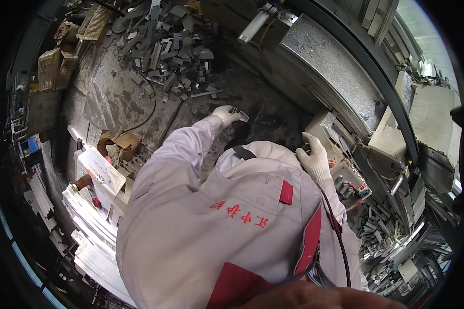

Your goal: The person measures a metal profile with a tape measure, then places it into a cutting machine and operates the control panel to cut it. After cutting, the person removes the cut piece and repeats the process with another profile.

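My left hand (224, 115), in a pale knitted glove, reaches out ahead over the dark floor. Its fingers are closed on a short metal profile piece (242, 116) that looks hollow and sticks out to the right. My right hand (315, 156), gloved the same way, is raised to the right of my body. Its thumb and fingers are bent but apart, and nothing shows between them. Nearest to it stands a pale machine housing (326, 127), with a control box (351, 181) bearing buttons beside my right forearm.
Grey metal offcuts (172, 59) lie heaped on the floor ahead. A machine bed strewn with chips (335, 67) runs along the right. Long white profiles (95, 226) and an open cardboard box (128, 140) are at left. More metal scraps (389, 229) pile up at lower right.
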`<action>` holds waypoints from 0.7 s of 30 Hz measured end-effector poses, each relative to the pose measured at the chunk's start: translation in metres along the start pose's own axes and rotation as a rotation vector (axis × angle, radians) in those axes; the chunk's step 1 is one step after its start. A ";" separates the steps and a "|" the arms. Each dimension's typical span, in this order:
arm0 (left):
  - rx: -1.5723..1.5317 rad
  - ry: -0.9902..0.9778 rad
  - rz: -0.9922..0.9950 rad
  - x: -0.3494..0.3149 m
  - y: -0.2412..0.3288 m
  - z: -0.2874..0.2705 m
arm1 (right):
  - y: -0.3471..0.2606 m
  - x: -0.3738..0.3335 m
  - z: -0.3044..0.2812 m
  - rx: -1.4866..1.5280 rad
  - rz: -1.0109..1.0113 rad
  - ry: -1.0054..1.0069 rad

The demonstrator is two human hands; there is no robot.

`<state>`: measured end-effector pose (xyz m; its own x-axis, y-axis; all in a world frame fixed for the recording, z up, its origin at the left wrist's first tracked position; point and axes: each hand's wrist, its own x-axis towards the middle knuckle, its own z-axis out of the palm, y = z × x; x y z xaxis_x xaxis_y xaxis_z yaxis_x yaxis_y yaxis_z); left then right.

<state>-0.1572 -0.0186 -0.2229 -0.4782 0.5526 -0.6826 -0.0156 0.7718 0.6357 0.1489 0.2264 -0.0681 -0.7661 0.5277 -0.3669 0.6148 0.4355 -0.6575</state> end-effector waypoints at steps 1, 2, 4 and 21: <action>-0.173 0.099 -0.052 0.011 -0.025 -0.030 | 0.003 0.002 -0.001 -0.056 -0.010 -0.022; -0.487 0.156 -0.188 0.023 -0.043 -0.065 | 0.005 0.003 -0.002 -0.088 -0.016 -0.036; -0.956 0.347 -0.023 0.045 -0.062 -0.132 | 0.010 0.003 -0.004 -0.090 0.004 -0.041; 0.010 -0.151 -0.254 0.012 -0.175 0.090 | 0.236 -0.148 0.025 0.161 0.655 0.537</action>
<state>-0.0814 -0.1185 -0.3746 -0.3239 0.3808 -0.8660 -0.1091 0.8943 0.4340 0.4027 0.2325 -0.1850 -0.0492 0.9275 -0.3705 0.8369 -0.1642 -0.5222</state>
